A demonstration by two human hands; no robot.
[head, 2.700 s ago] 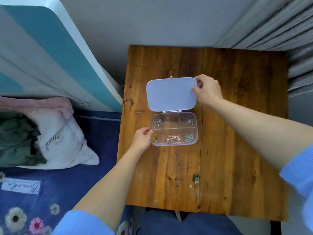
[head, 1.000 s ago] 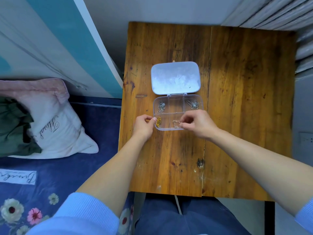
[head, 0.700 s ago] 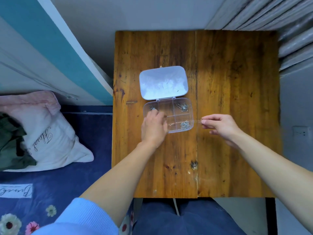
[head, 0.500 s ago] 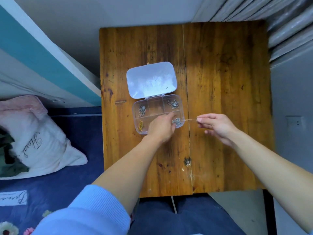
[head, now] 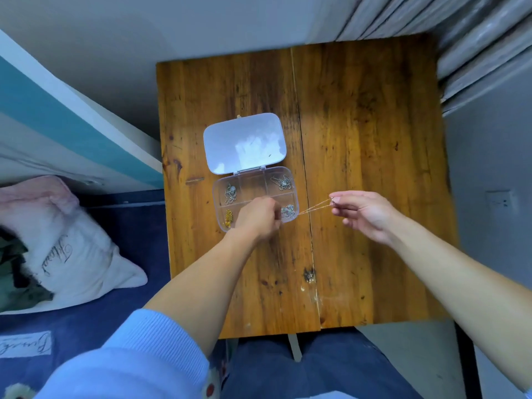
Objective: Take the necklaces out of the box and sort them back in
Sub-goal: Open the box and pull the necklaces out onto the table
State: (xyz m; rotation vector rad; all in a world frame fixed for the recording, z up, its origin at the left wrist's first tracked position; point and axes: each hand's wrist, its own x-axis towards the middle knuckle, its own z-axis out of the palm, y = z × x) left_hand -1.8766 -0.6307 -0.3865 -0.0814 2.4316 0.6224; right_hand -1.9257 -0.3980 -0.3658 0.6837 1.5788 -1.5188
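Unloading: right hand [head: 365, 216] pinches a gold chain [head: 313, 207] taut from the box [head: 252, 184]. Left hand [head: 259, 220] (grip hidden) covers it; lift gently next.

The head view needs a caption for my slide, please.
Right hand pinches a chain stretched from the open box, left hand over it.

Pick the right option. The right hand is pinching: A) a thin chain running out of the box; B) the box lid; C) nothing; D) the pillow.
A: the right hand pinches a thin chain that stretches from its fingertips back to the open box.
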